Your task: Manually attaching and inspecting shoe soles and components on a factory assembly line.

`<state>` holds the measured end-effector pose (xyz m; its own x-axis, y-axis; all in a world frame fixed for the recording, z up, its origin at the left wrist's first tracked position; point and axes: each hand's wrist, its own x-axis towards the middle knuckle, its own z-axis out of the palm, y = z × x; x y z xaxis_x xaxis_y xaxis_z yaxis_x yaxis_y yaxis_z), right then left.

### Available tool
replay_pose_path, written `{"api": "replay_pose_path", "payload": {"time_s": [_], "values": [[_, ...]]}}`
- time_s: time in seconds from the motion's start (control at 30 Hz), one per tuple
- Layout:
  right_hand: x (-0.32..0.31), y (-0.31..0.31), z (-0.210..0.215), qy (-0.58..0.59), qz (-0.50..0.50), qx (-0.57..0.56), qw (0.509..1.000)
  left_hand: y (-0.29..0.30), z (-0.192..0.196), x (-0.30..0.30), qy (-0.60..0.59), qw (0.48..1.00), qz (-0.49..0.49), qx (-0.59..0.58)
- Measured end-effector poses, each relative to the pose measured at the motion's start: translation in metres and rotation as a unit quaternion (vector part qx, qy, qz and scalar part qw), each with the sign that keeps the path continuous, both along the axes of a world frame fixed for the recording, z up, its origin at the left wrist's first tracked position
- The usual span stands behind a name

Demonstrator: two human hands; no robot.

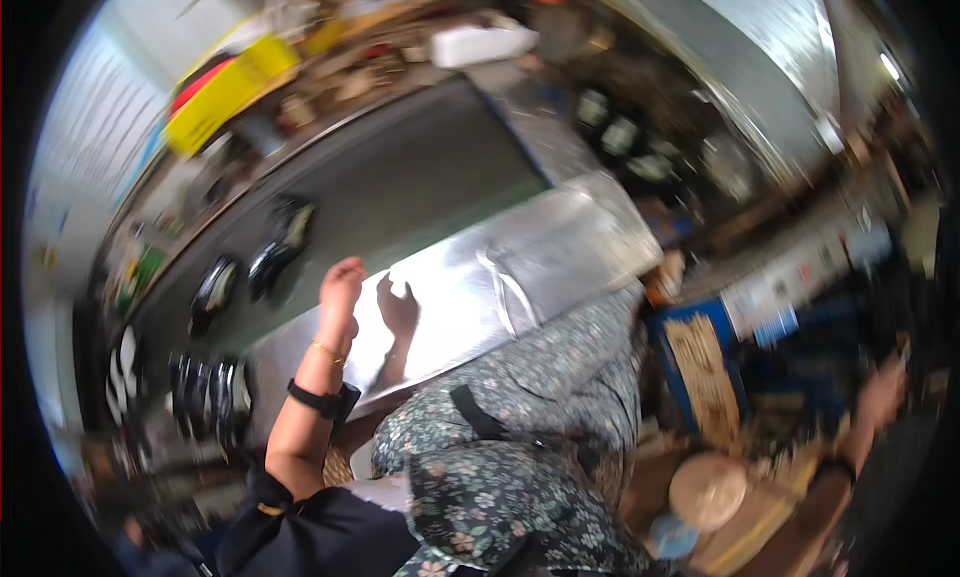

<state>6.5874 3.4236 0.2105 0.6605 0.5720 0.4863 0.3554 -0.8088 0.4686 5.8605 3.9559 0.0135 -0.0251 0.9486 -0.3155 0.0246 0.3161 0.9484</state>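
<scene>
My left hand (342, 295) is raised over the near part of a shiny metal worktop (440, 317), and its shadow falls beside it. Its fingers look loosely bent with the thumb side apart, and nothing shows in them. White strips, like laces or ribbon (510, 292), lie on the metal to its right. Far off to the right, my right hand (882, 389) stretches away from the worktop, near dark, cluttered shelving. Motion smears its fingers; a small pale spot shows at their tips, too blurred to name.
Beyond the metal runs a dark conveyor belt (400, 182) with glossy black shoes (280, 247) on it. More black shoes (210, 397) stand to the left. A yellow box (232, 92) sits at the back left. At right are a blue crate (700, 367) and cardboard (650, 487).
</scene>
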Motion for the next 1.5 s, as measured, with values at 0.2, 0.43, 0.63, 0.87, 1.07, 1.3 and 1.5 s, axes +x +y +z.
{"api": "replay_pose_path", "payload": {"time_s": [0.2, 0.43, 0.63, 0.87, 1.07, 1.3, 1.5], "values": [[-0.301, 0.250, -0.089, 0.732, 0.223, 0.321, 0.558, -0.038, 0.156, 0.253, -0.454, 0.854, -0.252, -0.028], [-0.439, 0.305, -0.128, 0.786, 0.283, 0.540, 0.103, -0.115, 0.161, 0.317, -0.529, 0.722, -0.413, -0.168], [-0.461, 0.293, -0.117, 0.752, 0.334, 0.499, 0.271, -0.103, 0.112, 0.287, -0.482, 0.798, -0.299, -0.204], [-0.489, 0.311, -0.136, 0.810, 0.319, 0.381, 0.311, -0.090, 0.089, 0.258, -0.467, 0.820, -0.288, -0.166], [-0.501, 0.314, -0.197, 0.813, 0.369, 0.321, 0.315, 0.015, 0.025, 0.191, -0.135, 0.928, -0.337, 0.084], [-0.400, 0.168, -0.231, 0.696, 0.165, 0.463, 0.523, 0.162, -0.015, -0.112, 0.687, 0.724, -0.058, 0.028], [-0.410, 0.169, -0.246, 0.728, 0.064, 0.483, 0.482, 0.125, -0.044, -0.183, 0.580, 0.814, -0.038, -0.006]]}}
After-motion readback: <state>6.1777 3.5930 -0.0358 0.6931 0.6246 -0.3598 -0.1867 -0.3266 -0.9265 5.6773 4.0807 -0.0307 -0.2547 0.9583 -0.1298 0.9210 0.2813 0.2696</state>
